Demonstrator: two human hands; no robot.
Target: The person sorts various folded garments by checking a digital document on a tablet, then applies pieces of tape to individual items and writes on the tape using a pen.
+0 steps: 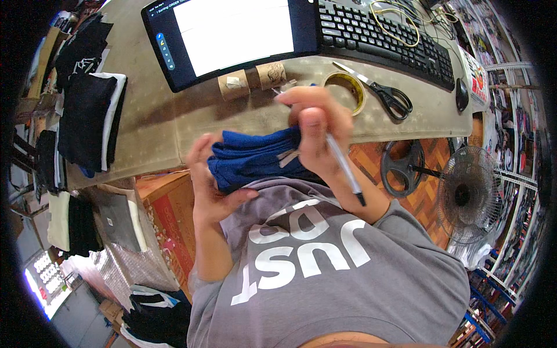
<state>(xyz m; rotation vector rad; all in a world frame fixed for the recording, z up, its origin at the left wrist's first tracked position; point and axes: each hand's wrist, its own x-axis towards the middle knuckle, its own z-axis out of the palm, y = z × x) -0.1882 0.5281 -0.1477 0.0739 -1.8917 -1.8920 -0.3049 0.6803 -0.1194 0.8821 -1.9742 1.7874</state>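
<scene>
A folded dark blue cloth, likely a garment, (256, 158) is held bunched between my two hands, close to my chest. My left hand (209, 182) grips its left end, with the thumb below and the fingers behind. My right hand (320, 130) closes on the right end and also holds a pen (343, 167), whose black end points down toward my forearm. A small pale tag (288, 157) shows on the cloth near my right fingers. Both hands are somewhat blurred.
On the table (152, 126) lie a tablet (235, 35), a keyboard (383, 43), a mouse (462, 95), scissors (389, 98), a tape roll (354, 89) and two cardboard pieces (233, 85). Folded black garments (85, 117) stand at left, a fan (468, 193) at right.
</scene>
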